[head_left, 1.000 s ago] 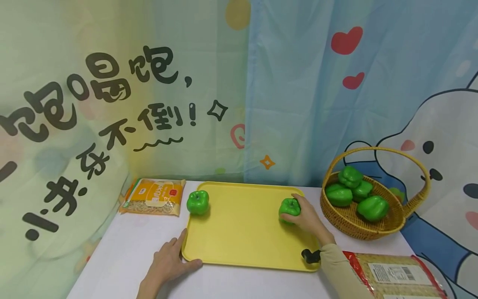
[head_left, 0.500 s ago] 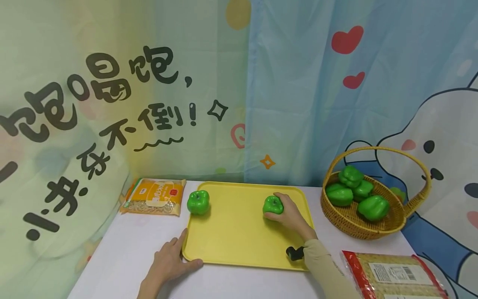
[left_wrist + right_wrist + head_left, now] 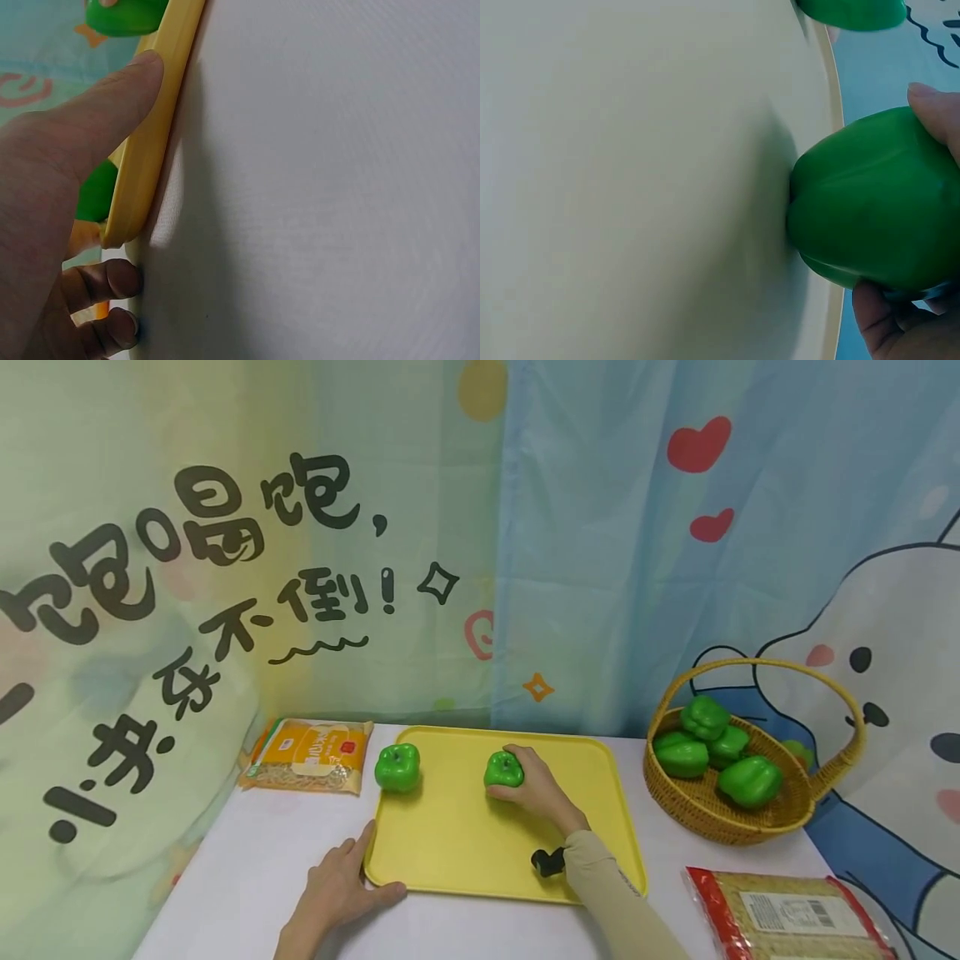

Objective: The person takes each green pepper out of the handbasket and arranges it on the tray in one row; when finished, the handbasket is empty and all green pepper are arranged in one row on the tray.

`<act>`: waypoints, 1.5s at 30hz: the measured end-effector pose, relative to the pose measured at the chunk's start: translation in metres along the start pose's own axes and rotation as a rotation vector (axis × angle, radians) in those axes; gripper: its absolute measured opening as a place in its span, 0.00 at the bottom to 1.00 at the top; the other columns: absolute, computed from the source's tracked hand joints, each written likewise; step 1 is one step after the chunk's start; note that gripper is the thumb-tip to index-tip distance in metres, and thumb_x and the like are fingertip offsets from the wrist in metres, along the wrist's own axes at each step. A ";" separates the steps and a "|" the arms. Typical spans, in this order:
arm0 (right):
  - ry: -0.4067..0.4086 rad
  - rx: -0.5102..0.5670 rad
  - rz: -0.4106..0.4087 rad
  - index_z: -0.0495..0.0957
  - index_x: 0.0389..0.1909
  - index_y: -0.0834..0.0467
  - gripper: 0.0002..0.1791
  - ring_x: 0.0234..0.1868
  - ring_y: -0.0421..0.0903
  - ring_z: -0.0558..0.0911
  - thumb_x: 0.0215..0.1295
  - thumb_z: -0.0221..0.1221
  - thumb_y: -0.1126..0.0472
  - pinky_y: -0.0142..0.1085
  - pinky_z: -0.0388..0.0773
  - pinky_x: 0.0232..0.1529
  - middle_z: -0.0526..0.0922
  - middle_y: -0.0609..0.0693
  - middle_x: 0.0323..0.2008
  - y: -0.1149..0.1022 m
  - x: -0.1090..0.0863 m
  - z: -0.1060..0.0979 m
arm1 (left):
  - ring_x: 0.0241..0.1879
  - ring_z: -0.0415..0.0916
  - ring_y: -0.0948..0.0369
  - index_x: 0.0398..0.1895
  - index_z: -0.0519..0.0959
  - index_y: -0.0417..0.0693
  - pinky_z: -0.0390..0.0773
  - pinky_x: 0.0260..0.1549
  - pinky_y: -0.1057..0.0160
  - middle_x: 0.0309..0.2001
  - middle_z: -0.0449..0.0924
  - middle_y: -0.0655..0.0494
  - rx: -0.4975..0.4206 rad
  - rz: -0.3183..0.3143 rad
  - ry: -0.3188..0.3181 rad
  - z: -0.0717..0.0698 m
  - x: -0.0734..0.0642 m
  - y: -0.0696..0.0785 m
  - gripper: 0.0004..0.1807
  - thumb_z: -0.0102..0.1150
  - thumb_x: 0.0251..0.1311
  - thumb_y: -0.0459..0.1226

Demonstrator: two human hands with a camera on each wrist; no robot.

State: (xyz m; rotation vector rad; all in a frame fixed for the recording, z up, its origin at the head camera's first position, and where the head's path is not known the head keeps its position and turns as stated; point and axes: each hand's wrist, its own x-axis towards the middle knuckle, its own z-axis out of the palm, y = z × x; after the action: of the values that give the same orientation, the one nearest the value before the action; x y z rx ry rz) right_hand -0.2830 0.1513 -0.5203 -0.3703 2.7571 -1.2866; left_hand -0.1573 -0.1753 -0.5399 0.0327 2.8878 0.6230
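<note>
Right hand (image 3: 536, 787), grasping a pepper (image 3: 502, 769), has moved left over the tray (image 3: 450, 847); placement appears unfinished. Left hand (image 3: 337, 887), unclenched, touches the tray's near-left corner.

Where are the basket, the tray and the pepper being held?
Basket (image 3: 699, 823), head view: the outside of its front wall.
Tray (image 3: 446, 841), head view: a bare part of its flat surface.
Held pepper (image 3: 874, 201), right wrist view: the middle of its side.

looks like you're in a staged tabletop set, cartoon-print curtains (image 3: 585, 568) hung around your white table (image 3: 217, 885)
</note>
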 end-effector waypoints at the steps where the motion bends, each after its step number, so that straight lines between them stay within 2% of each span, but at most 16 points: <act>1: -0.009 0.007 -0.004 0.64 0.73 0.58 0.46 0.54 0.54 0.76 0.57 0.72 0.47 0.50 0.80 0.51 0.72 0.58 0.63 -0.003 0.002 0.003 | 0.58 0.76 0.43 0.78 0.58 0.48 0.75 0.52 0.31 0.60 0.78 0.43 0.002 -0.002 -0.001 0.000 0.000 -0.001 0.66 0.66 0.40 0.74; 10: -0.065 0.017 -0.052 0.64 0.72 0.58 0.45 0.51 0.51 0.76 0.58 0.71 0.47 0.46 0.80 0.48 0.72 0.58 0.61 -0.024 0.018 0.028 | 0.55 0.77 0.45 0.78 0.59 0.48 0.76 0.50 0.34 0.57 0.79 0.45 0.006 -0.008 -0.011 -0.002 -0.001 -0.001 0.66 0.67 0.39 0.74; 24: -0.116 0.017 -0.085 0.64 0.72 0.55 0.43 0.53 0.50 0.74 0.60 0.69 0.45 0.45 0.79 0.51 0.70 0.57 0.60 -0.047 0.035 0.055 | 0.57 0.76 0.44 0.78 0.58 0.49 0.75 0.52 0.31 0.58 0.78 0.45 -0.008 -0.010 -0.026 0.000 0.002 -0.001 0.65 0.65 0.40 0.75; 37: -0.135 0.018 -0.097 0.62 0.74 0.57 0.45 0.56 0.52 0.75 0.60 0.69 0.45 0.48 0.78 0.56 0.69 0.57 0.63 -0.053 0.039 0.062 | 0.56 0.76 0.43 0.78 0.58 0.49 0.75 0.51 0.31 0.56 0.79 0.45 -0.003 0.007 0.001 0.001 0.000 -0.002 0.65 0.66 0.40 0.74; 45: -0.151 0.004 -0.088 0.60 0.75 0.56 0.46 0.59 0.53 0.74 0.61 0.69 0.44 0.50 0.78 0.59 0.67 0.58 0.66 -0.056 0.040 0.062 | 0.53 0.78 0.46 0.78 0.60 0.49 0.78 0.47 0.36 0.54 0.80 0.46 0.020 0.010 0.019 0.000 0.000 -0.001 0.65 0.65 0.39 0.75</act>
State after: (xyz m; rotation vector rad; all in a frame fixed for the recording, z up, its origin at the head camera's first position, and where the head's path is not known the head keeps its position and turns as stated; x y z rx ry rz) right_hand -0.3013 0.0603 -0.5164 -0.5696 2.6390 -1.2277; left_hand -0.1575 -0.1761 -0.5407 0.0438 2.9136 0.5988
